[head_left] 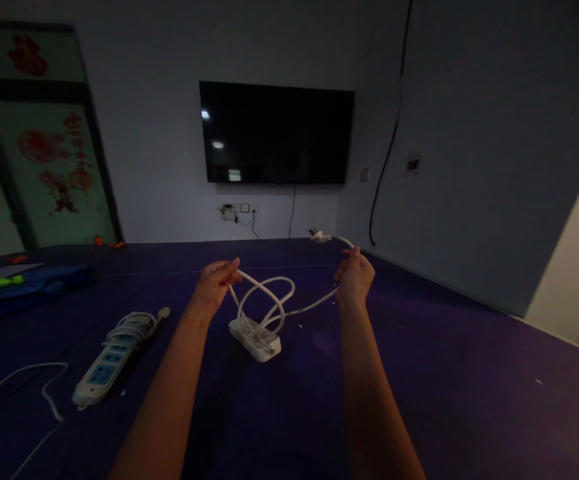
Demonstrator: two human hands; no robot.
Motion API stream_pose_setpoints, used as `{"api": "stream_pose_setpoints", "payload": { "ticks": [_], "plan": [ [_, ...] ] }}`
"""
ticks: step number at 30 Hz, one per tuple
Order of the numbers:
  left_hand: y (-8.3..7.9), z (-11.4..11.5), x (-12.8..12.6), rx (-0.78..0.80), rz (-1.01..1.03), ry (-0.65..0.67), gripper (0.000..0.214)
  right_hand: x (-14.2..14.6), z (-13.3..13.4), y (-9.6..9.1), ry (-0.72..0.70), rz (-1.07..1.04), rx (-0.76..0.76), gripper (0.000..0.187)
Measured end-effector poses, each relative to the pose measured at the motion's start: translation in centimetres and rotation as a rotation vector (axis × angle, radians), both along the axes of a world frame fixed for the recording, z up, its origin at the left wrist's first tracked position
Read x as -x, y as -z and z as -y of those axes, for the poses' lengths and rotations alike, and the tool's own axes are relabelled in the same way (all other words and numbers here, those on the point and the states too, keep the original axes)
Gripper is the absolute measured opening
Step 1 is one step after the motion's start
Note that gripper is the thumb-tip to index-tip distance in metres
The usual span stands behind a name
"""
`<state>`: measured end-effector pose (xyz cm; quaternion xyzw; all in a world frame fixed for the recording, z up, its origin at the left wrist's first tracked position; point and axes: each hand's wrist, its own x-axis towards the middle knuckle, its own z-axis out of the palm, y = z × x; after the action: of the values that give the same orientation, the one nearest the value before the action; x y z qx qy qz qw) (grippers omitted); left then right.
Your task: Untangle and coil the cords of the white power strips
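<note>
Loose loops of a white power cord rise over a white power strip on the purple surface. My left hand pinches the cord at the left side of the loops. On the right, my right hand is closed around the cord near its plug end. The pronged plug sticks out to the left above that hand. A second power strip, with blue sockets and its own cord wound around its far end, lies left of my left forearm.
A thin white cable trails at the lower left. Blue cloth with a yellow-green item lies at the far left. A television hangs on the wall above sockets. A black cable hangs down the right wall.
</note>
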<state>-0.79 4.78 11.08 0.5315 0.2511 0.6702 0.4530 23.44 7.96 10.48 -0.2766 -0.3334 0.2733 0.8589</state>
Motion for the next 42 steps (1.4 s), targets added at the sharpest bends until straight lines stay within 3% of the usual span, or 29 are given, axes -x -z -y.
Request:
{"api": "stream_pose_setpoints", "payload": {
  "ticks": [6, 11, 15, 19, 23, 28, 32, 34, 37, 39, 42],
  "plan": [
    [0.6, -0.2, -1.5, -0.075, 0.045, 0.034, 0.029, 4.5, 0.0, -0.3, -0.392, 0.145, 0.106, 0.033],
    [0.7, -0.4, -1.4, -0.143, 0.141, 0.156, 0.023, 7.2, 0.2, 0.3, -0.523, 0.367, 0.123, 0.035],
    [0.6, -0.4, -1.4, -0.149, 0.201, 0.14, 0.016, 9.4, 0.7, 1.1, -0.656, 0.511, 0.075, 0.041],
    [0.8, -0.5, -1.2, -0.214, 0.197, 0.076, 0.012, 12.2, 0.8, 2.1, -0.711, 0.467, 0.053, 0.047],
    [0.5, -0.1, -1.0, -0.293, 0.026, 0.004, 0.015, 14.0, 0.7, 2.7, -0.747, 0.404, 0.017, 0.045],
    [-1.1, 1.1, -0.6, -0.319, -0.389, -0.205, 0.016, 13.6, 1.1, 2.1, -0.545, 0.354, -0.041, 0.036],
    [-1.9, 2.0, 1.5, -0.291, -0.546, -0.333, 0.031, 12.2, 1.5, 1.3, -0.296, 0.299, -0.052, 0.035],
    [-1.7, 2.3, 3.0, -0.227, -0.644, -0.279, 0.04, 11.2, 1.6, 0.8, -0.175, 0.243, -0.055, 0.037],
    [-0.7, 1.8, 4.3, -0.15, -0.812, -0.103, 0.087, 9.7, 2.0, -0.1, -0.009, 0.133, -0.09, 0.037],
    [0.5, 0.9, 3.9, -0.099, -0.864, -0.06, 0.109, 8.9, 2.2, -0.5, 0.085, 0.09, -0.109, 0.037],
    [2.4, -0.7, 1.4, -0.085, -0.818, -0.051, 0.116, 7.7, 2.5, -1.0, 0.165, 0.069, -0.131, 0.038]
  ]
}}
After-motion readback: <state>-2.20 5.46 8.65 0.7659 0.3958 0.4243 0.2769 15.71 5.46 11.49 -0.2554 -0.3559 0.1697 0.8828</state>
